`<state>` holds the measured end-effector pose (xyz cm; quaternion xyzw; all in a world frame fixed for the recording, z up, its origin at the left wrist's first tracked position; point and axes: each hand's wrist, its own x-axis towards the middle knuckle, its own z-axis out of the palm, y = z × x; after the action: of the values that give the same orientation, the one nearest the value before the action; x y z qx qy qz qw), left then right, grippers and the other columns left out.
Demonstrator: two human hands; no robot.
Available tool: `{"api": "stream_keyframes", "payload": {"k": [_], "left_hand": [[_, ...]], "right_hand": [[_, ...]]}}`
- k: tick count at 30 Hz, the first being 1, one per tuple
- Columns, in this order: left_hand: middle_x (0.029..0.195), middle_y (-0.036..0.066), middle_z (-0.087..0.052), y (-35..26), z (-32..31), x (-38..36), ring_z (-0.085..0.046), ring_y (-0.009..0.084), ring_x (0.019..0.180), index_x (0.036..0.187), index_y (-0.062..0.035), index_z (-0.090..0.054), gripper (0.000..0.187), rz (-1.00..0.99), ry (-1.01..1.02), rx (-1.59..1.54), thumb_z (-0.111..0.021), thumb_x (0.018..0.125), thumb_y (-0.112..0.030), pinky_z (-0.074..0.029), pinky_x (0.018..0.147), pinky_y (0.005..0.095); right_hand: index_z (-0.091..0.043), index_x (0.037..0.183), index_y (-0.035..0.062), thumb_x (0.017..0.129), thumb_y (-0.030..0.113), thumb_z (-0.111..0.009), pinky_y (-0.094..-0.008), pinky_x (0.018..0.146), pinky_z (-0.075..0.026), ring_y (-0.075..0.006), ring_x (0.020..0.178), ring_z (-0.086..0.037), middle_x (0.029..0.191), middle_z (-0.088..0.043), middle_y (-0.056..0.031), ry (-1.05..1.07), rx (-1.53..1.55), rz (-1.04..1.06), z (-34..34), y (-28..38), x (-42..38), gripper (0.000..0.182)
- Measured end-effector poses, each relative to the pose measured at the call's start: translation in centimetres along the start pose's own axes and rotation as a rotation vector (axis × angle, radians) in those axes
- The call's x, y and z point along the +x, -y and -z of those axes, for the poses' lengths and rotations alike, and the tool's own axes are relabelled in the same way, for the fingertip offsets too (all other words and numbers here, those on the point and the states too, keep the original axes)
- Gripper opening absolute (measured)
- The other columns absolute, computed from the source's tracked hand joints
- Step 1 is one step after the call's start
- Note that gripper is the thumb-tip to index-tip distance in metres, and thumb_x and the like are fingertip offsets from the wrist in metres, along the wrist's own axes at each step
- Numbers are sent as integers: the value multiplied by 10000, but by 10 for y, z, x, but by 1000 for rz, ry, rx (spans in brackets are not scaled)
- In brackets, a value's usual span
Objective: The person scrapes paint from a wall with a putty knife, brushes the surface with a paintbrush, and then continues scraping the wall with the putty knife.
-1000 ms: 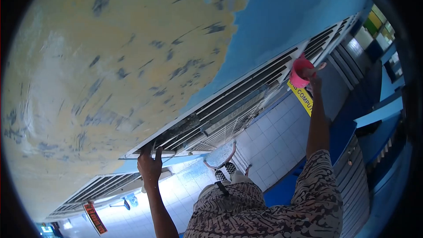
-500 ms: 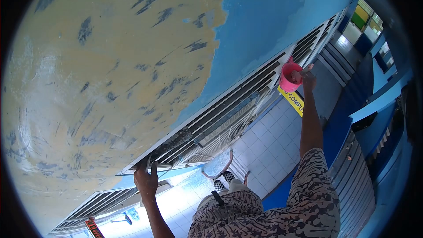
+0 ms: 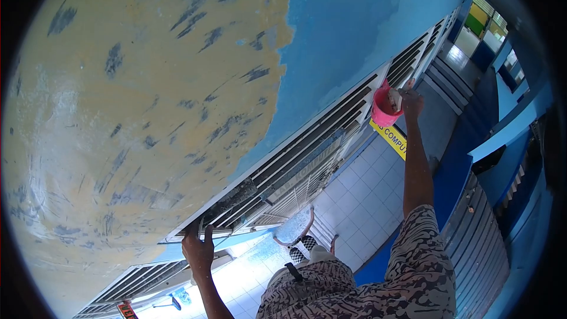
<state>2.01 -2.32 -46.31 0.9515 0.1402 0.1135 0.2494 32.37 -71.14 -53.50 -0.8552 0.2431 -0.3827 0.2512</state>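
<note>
R hand [image 3: 411, 101], btwn 2 & 3 o'clock, was closed round a pale tool [image 3: 395, 100], its end in the pink bucket [image 3: 384, 111], just L of hand. L hand [image 3: 198, 252], 7 o'clock, touched window frame [image 3: 177, 233], thumb apart; hidden fingers' grip unclear. Yellow sign [image 3: 390, 140]: 3 o'clock, below bucket.

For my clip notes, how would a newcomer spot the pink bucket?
From the blue wall, follow the slatted openings up to the right hand. The bucket is beside it, its round mouth open; bright pink sets it apart from the flat yellow sign.
</note>
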Motion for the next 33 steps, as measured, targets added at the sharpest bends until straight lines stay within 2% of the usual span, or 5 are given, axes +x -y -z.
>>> {"api": "stream_keyframes", "payload": {"k": [9, 18, 21, 27, 33], "left_hand": [[1064, 229, -720, 5, -5, 1, -693, 436, 980, 1170, -34, -696, 340, -46, -57, -10, -744, 873, -191, -544, 801, 454], [1197, 232, -685, 4, -3, 0, -662, 434, 1081, 1213, -35, -690, 389, 1, -6, -23, -745, 868, -208, -526, 902, 465], [1132, 232, -699, 7, -3, 0, -672, 438, 1033, 1203, -44, -687, 368, -35, -24, -15, -736, 874, -200, -534, 854, 465], [1151, 242, -696, 2, -1, 0, -668, 435, 1053, 1190, -18, -700, 402, 25, -5, 2, -733, 873, -262, -527, 890, 470], [1135, 245, -701, -2, 2, -1, -672, 434, 1048, 1199, -25, -699, 408, 14, -21, -9, -734, 871, -264, -528, 889, 472]], "right_hand": [[-742, 947, -9, 818, 201, -781, -363, 664, -534, -241, 706, -722, 777, -733, -150, -302, 291, 167, 72, 82, -5, 250], [-649, 1087, -20, 842, 216, -762, -400, 710, -570, -294, 760, -728, 901, -730, -182, -308, 63, -383, 37, 16, -19, 359], [-492, 1148, -25, 911, 133, -621, -619, 854, -607, -452, 948, -688, 1152, -616, -273, -464, 1153, -782, 38, 13, -29, 313], [-525, 1184, -69, 955, 75, -501, -564, 1005, -538, -433, 1092, -648, 1163, -640, -259, -145, 1950, -1047, 18, -80, -29, 272], [-569, 1164, -81, 922, 53, -548, -542, 966, -562, -412, 1101, -654, 1181, -651, -236, -265, 1798, -1073, 31, -23, -36, 277]]}}
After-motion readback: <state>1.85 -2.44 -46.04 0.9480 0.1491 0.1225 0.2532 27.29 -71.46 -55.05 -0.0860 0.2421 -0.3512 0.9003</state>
